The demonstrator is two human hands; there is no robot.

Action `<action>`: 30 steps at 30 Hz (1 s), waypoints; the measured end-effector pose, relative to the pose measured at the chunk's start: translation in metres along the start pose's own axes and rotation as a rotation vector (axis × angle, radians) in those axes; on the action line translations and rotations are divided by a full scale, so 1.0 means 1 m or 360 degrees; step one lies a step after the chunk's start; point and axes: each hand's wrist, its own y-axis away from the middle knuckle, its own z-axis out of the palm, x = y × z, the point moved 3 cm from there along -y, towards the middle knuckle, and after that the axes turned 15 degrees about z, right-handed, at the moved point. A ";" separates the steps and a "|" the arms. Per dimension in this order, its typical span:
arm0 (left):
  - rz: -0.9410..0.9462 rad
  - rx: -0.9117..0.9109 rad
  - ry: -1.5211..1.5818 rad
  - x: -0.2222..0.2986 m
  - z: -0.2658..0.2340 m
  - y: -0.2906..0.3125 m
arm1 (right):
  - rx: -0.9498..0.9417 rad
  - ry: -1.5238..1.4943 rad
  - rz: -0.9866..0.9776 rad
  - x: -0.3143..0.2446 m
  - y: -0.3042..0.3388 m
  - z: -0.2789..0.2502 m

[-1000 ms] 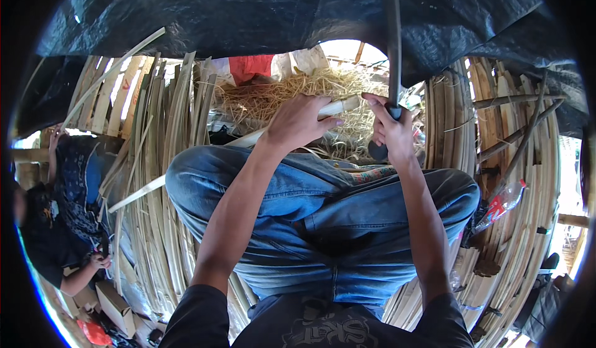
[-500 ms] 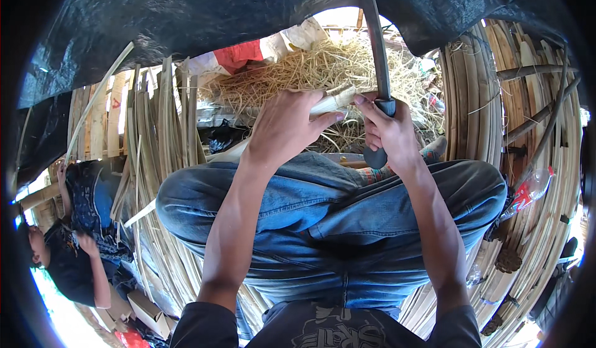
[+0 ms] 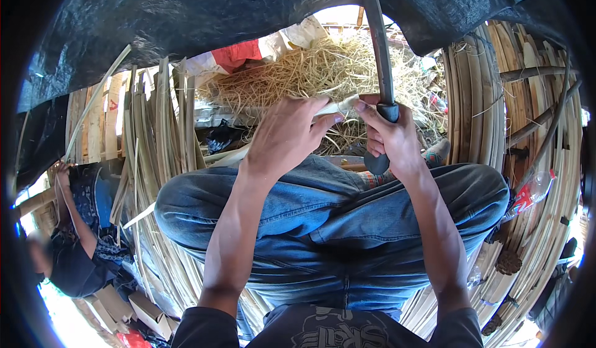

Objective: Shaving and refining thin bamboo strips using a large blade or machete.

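Note:
My left hand point(image 3: 282, 138) is closed round a pale split bamboo strip point(image 3: 340, 107); its tail passes beneath the hand toward my left knee. My right hand point(image 3: 392, 138) grips the black handle of a long machete point(image 3: 380, 44), its dark blade standing up and away from me. The right thumb presses on or close by the strip's far end, beside the base of the blade. Whether the blade's edge touches the strip cannot be made out. Both hands are raised above my crossed legs point(image 3: 323, 224) in blue jeans.
Shavings point(image 3: 292, 75) are heaped ahead. Bundled bamboo strips point(image 3: 469, 100) stand at right, more strips point(image 3: 164, 118) at left. Dark plastic sheeting point(image 3: 186, 19) hangs overhead. A plastic bottle point(image 3: 534, 190) lies right of my knee. Another person point(image 3: 71, 249) sits at far left.
Both hands have dropped slightly toward me, with the strip and machete. The strip's end shows at a somewhat different angle. At far left, the other person's raised arm has shifted.

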 end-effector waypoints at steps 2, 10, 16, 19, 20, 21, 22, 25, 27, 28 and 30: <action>-0.0117 -0.0066 0.0092 -0.005 0.005 0.001 | -0.0005 0.0014 -0.0008 0.000 0.000 0.001; -0.0186 -0.0227 0.0141 0.001 0.005 0.000 | 0.0028 0.0062 0.0000 -0.002 0.000 0.001; 0.0096 0.0035 -0.0016 -0.006 0.019 0.010 | -0.0026 -0.0019 0.0010 0.002 -0.004 -0.001; 0.0069 0.0022 -0.0046 -0.002 0.017 0.007 | -0.0018 -0.0108 0.0021 0.002 -0.003 -0.004; 0.0038 -0.0019 -0.0056 -0.001 0.015 0.006 | -0.0021 -0.0110 0.0012 0.002 -0.003 -0.005; 0.0044 -0.0016 -0.0064 0.000 0.013 0.005 | -0.0048 -0.0129 0.0012 0.003 -0.004 -0.005; 0.0038 -0.0037 -0.0068 -0.002 0.012 0.005 | -0.0075 -0.0148 0.0012 0.003 -0.004 -0.006; 0.0033 -0.0065 -0.0046 -0.003 0.012 0.003 | -0.0091 -0.0153 0.0016 0.003 -0.003 -0.007; 0.0035 -0.0071 -0.0022 -0.001 0.009 0.002 | -0.0072 -0.0140 -0.0004 0.002 -0.002 -0.007; 0.0002 -0.0119 -0.0019 0.000 0.008 0.002 | -0.0051 -0.0126 -0.0013 0.002 -0.002 -0.008; -0.0025 -0.0163 -0.0028 -0.002 0.003 0.005 | -0.0066 -0.0139 -0.0049 0.004 -0.005 -0.008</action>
